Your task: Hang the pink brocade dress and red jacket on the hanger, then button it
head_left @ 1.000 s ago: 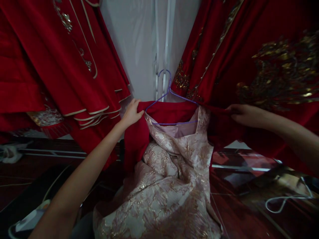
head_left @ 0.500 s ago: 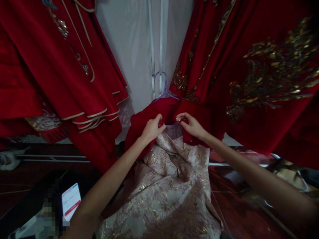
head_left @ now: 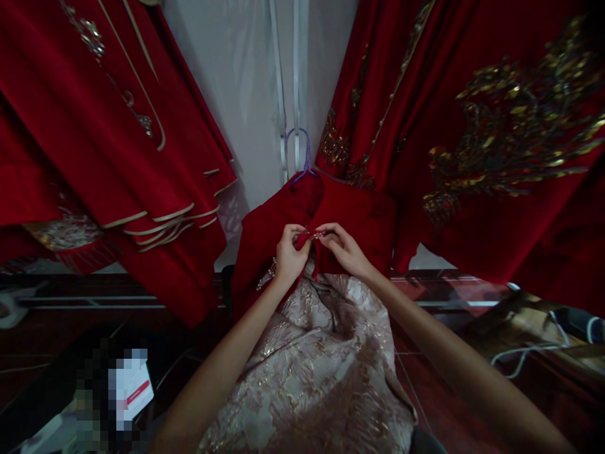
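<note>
- I see the left hand (head_left: 290, 255) and right hand (head_left: 346, 249) pinching the smooth red jacket (head_left: 357, 202) by its front edges.
- It drapes over the curved purple hanger (head_left: 307, 154).
- Crinkled, shimmering brocade dress (head_left: 340, 359) beneath.

Red jacket (head_left: 354, 205) on a purple hanger (head_left: 307, 164).
The left hand (head_left: 292, 251) and right hand (head_left: 346, 249) pinch its front edges close together, above a brocade dress (head_left: 321, 372); embellished red garments (head_left: 142, 170) hang either side.

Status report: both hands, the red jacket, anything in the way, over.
Left hand and right hand: close together, pinching red jacket at its front. Jacket over patterned dress, purple hanger showing above. Nothing visible blocking either hand.
</note>
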A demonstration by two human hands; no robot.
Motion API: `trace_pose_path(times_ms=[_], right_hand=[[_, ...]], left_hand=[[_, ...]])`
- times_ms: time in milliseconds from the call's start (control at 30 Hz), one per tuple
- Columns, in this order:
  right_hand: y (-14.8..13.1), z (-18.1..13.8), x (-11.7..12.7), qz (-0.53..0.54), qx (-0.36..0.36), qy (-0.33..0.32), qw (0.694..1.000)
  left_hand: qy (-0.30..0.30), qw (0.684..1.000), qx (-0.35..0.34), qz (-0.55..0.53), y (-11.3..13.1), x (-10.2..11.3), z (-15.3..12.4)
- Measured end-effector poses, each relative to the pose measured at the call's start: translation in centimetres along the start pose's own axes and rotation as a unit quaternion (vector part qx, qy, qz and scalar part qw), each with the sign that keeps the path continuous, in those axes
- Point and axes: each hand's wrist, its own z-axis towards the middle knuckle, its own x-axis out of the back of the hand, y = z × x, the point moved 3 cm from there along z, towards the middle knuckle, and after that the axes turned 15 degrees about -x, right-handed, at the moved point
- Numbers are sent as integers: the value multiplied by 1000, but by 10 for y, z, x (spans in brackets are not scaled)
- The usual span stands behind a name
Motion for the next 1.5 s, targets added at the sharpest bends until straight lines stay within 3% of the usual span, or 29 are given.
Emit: trace_pose_path(times_ms=[100, 233, 333, 433, 533, 600, 833, 1167, 1500], right_hand=[[7, 4, -2, 16, -3, 13, 1000], [11, 9, -3, 41, -23, -2, 999], [8, 10, -2, 33, -28, -4, 999], [7, 12, 0, 23, -28, 7, 999], [5, 13, 2, 2, -17, 37, 999], [4, 13, 3, -23, -5, 59, 998], [-2, 7, 5, -70, 10, 106, 992], [-1, 12, 14, 42, -71, 10, 997], [-4, 14, 15, 21, -73, 6, 997]], left_hand=[[8, 995, 62, -73, -6, -1, -4], [-30, 984, 126, -119, -12, 2, -5], [-68, 989, 104, -85, -10, 5, 1], [-145, 986, 72, -24, -3, 9, 10], [-226, 973, 14, 34, 9, 12, 18], [-247, 966, -31, 70, 17, 14, 21], [-239, 959, -69, 133, 24, 9, 20], [-222, 964, -51, 134, 21, 6, 20], [-230, 955, -74, 173, 28, 5, 21]])
